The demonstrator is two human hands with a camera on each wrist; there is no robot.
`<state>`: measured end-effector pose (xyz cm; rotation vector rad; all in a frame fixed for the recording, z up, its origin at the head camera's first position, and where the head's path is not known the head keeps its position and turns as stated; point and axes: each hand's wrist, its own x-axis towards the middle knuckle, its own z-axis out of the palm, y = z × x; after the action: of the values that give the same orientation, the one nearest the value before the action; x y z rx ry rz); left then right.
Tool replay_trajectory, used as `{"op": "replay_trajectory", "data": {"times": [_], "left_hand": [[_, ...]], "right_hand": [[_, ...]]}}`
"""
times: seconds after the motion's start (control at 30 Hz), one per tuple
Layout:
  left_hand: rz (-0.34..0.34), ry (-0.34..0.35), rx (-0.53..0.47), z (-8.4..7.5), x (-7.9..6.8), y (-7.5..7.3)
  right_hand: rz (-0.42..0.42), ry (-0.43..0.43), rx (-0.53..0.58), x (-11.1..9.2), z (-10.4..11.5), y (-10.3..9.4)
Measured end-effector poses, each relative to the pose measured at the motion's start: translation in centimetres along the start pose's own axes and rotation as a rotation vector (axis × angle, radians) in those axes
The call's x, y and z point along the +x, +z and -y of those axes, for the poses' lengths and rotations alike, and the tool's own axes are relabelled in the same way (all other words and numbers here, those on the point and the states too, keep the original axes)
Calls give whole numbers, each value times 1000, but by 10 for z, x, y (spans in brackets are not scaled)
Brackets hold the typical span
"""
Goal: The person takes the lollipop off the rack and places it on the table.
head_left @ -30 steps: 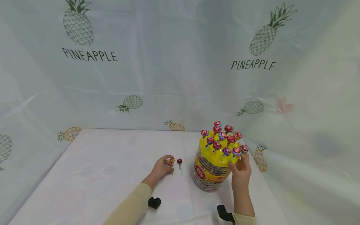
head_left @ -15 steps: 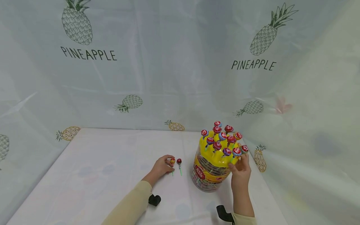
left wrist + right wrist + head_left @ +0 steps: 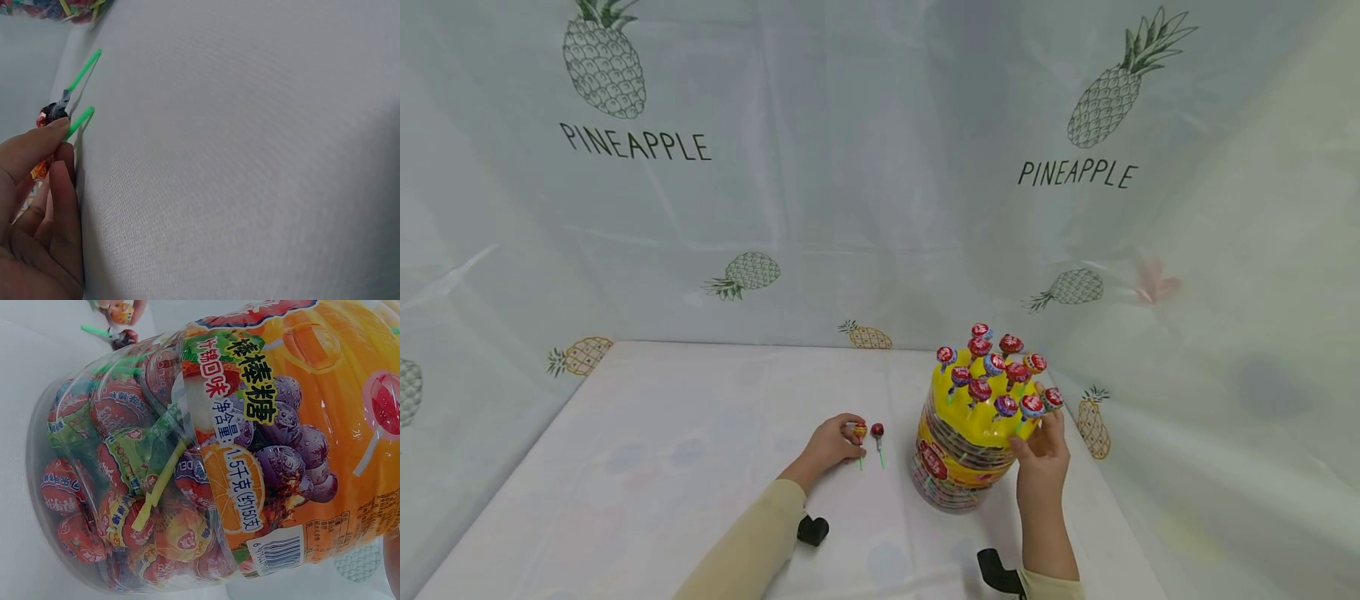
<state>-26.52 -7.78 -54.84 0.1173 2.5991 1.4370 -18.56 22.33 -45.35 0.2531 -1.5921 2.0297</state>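
My left hand pinches a lollipop in an orange wrapper, down at the tabletop. In the left wrist view its green stick pokes out past the thumb, while the fingers hide part of the candy. Just right of it lies a second lollipop, dark red with a green stick. A big clear candy jar stands further right, its yellow lid stuck with several wrapped lollipops. My right hand grips the lid's right edge, thumb in front and the other fingers partly hidden behind.
A white-covered table lies beneath everything, backed by a pineapple-print curtain. Wrapped lollipops fill the jar's lower part behind its printed label. Black camera mounts sit at both wrists.
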Motion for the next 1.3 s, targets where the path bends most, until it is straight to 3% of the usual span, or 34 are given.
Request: {"op": "replay_trajectory", "data": {"times": [0.33, 0.6, 0.8, 1.1, 1.3], "left_hand": [[-1, 18, 60, 5, 2, 4], [-27, 69, 99, 9, 3, 6], [-28, 62, 91, 10, -2, 6], [-44, 98, 87, 11, -5, 7], [-39, 86, 52, 9, -5, 5]], "right_hand": [[5, 7, -16, -1, 0, -2], [-1, 22, -48, 0, 2, -1], [-22, 63, -78, -2, 4, -1], [3, 15, -77, -3, 0, -3], [3, 19, -79, -2, 0, -2]]}}
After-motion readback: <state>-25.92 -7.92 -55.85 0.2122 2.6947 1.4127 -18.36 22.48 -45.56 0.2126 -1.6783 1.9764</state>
